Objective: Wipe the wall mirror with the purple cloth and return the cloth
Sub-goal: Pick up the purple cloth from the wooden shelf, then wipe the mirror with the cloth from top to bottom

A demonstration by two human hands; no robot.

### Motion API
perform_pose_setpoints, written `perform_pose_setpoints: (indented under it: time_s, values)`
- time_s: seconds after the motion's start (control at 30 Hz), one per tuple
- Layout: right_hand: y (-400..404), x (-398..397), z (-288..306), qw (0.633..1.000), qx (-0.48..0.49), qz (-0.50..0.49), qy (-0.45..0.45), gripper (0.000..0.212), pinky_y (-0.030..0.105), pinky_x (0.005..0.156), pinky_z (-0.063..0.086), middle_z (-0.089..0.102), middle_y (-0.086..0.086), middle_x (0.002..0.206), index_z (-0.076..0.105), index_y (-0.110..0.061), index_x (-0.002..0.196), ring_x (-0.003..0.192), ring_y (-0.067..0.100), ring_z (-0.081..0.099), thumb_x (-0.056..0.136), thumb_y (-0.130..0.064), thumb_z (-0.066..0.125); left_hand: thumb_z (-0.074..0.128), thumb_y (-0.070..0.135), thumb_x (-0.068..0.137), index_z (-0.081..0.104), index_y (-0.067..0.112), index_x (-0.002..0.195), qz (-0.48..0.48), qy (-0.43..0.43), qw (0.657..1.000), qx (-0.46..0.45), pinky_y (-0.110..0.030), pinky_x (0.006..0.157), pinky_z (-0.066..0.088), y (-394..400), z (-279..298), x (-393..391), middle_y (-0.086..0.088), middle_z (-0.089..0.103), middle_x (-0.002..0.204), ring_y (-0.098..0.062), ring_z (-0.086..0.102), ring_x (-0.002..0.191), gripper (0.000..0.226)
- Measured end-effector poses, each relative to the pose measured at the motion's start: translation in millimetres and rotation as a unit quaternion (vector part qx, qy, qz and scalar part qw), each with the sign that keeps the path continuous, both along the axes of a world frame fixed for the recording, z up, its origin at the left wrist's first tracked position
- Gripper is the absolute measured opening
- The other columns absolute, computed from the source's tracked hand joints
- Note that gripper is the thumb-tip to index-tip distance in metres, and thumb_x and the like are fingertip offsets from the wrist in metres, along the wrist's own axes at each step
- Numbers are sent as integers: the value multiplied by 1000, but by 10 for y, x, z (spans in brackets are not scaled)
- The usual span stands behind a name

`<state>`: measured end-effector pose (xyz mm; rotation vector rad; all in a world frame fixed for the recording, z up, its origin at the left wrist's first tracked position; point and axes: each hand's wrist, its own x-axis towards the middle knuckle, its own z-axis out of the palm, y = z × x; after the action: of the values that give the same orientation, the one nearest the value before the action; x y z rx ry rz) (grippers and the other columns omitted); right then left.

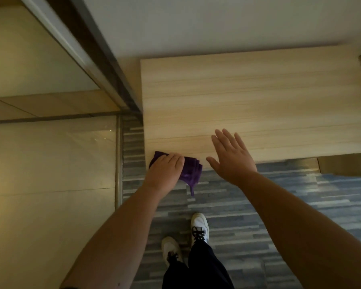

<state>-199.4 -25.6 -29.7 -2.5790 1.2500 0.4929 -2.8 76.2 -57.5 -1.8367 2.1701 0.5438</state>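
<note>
The wall mirror (50,153) fills the left; the left hand (165,172) lies curled over the folded purple cloth (191,171) at the bench (248,101)'s near-left corner — its grip is hidden, so I cannot tell pinch from press. The right hand (231,157) hovers spread and empty, likely for balance; one cloth corner overhangs the edge.

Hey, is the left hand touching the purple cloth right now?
Touching. The head view shows the left hand pressed down on the purple cloth at the wooden table's near corner, fingers covering its top; no gap shows.
</note>
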Motion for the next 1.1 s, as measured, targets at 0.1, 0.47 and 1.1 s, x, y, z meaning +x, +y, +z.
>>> perform_pose_setpoints:
  time_s: [0.1,0.47,1.1]
  values:
    - [166,345,338,999,4,31,-9,71,41,118,-12,-6,5,164,0,-15,154,148,19,-14,100,-56,18,60,21,94,42,16,135,140,94,986,-5,-28,82,49,220,414,337,-2,63,118,-15,61,98,45]
    - [880,2370,2075,978,-59,141,-139,69,38,119,-12,-5,4,164,1,-17,155,147,16,-17,101,-54,22,47,17,101,49,24,137,519,349,760,-177,-32,81,46,1222,2281,2052,0,64,112,-19,61,96,36]
    - [-218,5405,5221,858,-380,165,-303,69,43,119,-9,5,9,164,12,-12,155,147,21,-13,100,-53,24,64,11,89,56,18,119,348,16,751,-561,-34,65,52,811,5522,5236,2,66,93,-21,64,78,32]
